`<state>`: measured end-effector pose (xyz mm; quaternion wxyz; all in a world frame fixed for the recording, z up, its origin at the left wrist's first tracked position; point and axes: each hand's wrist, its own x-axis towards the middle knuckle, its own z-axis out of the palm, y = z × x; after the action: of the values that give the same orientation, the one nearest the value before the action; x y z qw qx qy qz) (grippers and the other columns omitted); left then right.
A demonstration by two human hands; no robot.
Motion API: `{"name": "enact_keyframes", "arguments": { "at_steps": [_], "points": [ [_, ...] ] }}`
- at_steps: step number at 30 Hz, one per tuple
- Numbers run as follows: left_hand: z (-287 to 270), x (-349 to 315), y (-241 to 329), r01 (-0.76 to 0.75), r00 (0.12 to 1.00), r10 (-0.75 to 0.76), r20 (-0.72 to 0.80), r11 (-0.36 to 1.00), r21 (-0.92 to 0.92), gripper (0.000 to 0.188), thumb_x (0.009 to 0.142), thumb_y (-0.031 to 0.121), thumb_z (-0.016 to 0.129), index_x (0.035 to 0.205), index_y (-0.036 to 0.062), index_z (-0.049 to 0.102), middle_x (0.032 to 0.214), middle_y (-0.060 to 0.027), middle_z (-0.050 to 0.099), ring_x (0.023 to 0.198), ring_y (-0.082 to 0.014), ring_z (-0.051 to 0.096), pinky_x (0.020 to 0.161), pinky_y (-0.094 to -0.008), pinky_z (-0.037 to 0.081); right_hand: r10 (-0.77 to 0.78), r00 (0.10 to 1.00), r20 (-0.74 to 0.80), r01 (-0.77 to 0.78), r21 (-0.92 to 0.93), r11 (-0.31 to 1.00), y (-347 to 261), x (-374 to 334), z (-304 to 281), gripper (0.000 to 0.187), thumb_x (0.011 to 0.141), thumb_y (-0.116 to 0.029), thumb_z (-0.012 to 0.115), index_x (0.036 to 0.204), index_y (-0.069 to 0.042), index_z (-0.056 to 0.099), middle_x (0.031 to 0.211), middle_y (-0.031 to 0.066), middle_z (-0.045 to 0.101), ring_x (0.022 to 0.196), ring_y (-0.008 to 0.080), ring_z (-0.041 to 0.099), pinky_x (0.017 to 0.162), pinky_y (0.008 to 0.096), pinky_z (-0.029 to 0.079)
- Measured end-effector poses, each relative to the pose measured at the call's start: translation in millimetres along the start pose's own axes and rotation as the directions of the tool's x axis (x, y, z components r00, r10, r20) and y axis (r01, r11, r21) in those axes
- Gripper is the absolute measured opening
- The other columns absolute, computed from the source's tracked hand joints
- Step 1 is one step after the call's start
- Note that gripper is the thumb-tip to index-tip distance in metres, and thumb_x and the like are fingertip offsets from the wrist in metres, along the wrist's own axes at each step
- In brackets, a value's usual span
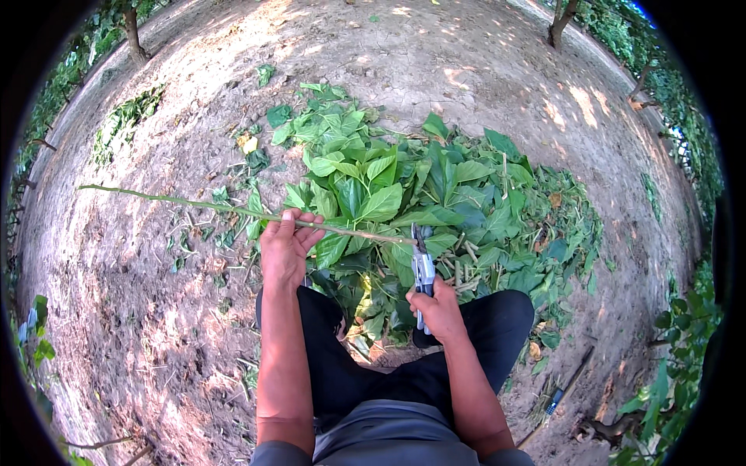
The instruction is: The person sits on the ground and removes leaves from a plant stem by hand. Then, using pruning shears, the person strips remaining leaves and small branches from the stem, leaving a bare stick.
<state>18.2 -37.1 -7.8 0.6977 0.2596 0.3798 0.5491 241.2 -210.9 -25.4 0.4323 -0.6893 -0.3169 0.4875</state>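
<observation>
A long, thin green branch (175, 200), mostly bare of leaves, lies across my left hand (289, 242), held between thumb and fingers. Its browner right end reaches the blades of the pruning shears (423, 268). My right hand (441, 309) is wrapped around the shears' grey handles, with the blades pointing away from me. Whether the blades touch the branch is hard to tell. Beneath and beyond both hands spreads a heap of green leaves (373, 182). Short cut stem pieces (465, 273) lie among the leaves just right of the shears.
My crossed legs (489, 334) border the heap on the near side. Dry, cracked soil (194, 303) surrounds it. A long stick (575, 377) lies on the ground at the right. Tree trunks (134, 39) stand farther off, and leafy branches (660, 396) hang at the lower right.
</observation>
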Motion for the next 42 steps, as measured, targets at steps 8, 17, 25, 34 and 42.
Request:
{"name": "enact_keyframes", "arguments": {
  "at_steps": [8, 17, 25, 34, 42],
  "points": [
    [-2.1, 0.5, 1.9, -0.015, 0.998, 0.016, -0.062, 1.0, 0.022, 0.022, 0.1, 0.019, 0.047, 0.105, -0.002, 0.051, 0.095, -0.0152, 0.062, 0.091, -0.0305, 0.066, 0.074, -0.0384, 0.059, -0.023, 0.992, -0.123, -0.008, -0.248, 0.969, 10.7, 3.1, -5.4, 0.018, 0.08, -0.012, 0.064, 0.091, -0.001, 0.055, 0.071, 0.0031, 0.058, 0.064, 0.0117, 0.053, 0.06, 0.0283, 0.043],
    [-1.2, 2.5, 2.5, -0.052, 0.994, 0.048, -0.099, 0.998, -0.045, 0.021, 0.1, 0.018, 0.046, 0.103, -0.0024, 0.05, 0.096, -0.016, 0.062, 0.091, -0.0297, 0.066, 0.075, -0.0386, 0.06, 0.038, 0.985, 0.166, -0.063, 0.147, 0.987, 13.1, -2.1, -6.4, 0.033, 0.079, -0.012, 0.065, 0.107, 0.005, 0.06, 0.088, 0.0058, 0.063, 0.085, 0.0139, 0.059, 0.082, 0.0279, 0.045],
    [-0.7, 1.8, 1.9, -0.038, 0.997, 0.034, -0.063, 0.997, -0.065, 0.021, 0.099, 0.018, 0.048, 0.103, -0.0022, 0.052, 0.095, -0.0161, 0.062, 0.092, -0.0307, 0.066, 0.077, -0.0397, 0.059, 0.042, 0.946, 0.322, -0.052, 0.022, 0.998, 5.7, -2.0, 4.6, 0.034, 0.079, -0.014, 0.066, 0.108, 0.003, 0.057, 0.094, 0.0064, 0.062, 0.084, 0.0124, 0.057, 0.079, 0.0269, 0.045],
    [-4.5, 3.6, 0.5, -0.013, 1.0, 0.014, 0.013, 0.997, -0.074, 0.02, 0.099, 0.018, 0.048, 0.101, -0.0015, 0.054, 0.097, -0.0159, 0.063, 0.095, -0.0319, 0.066, 0.079, -0.0411, 0.059, 0.022, 0.931, 0.365, -0.049, 0.065, 0.997, -2.1, -1.2, 18.1, 0.038, 0.08, -0.015, 0.066, 0.112, 0.004, 0.057, 0.097, 0.0077, 0.063, 0.085, 0.0138, 0.058, 0.081, 0.0279, 0.045],
    [0.8, 1.0, 0.7, 0.006, 0.997, -0.005, 0.074, 1.0, -0.021, 0.021, 0.098, 0.018, 0.051, 0.1, -0.0023, 0.055, 0.097, -0.0171, 0.064, 0.095, -0.0314, 0.066, 0.079, -0.0399, 0.059, -0.023, 0.954, 0.298, -0.059, 0.265, 0.963, -20.1, -3.2, 33.5, 0.023, 0.081, -0.019, 0.064, 0.093, -0.001, 0.056, 0.079, -0.0003, 0.053, 0.074, 0.0106, 0.048, 0.069, 0.0265, 0.039]
  ]
}}
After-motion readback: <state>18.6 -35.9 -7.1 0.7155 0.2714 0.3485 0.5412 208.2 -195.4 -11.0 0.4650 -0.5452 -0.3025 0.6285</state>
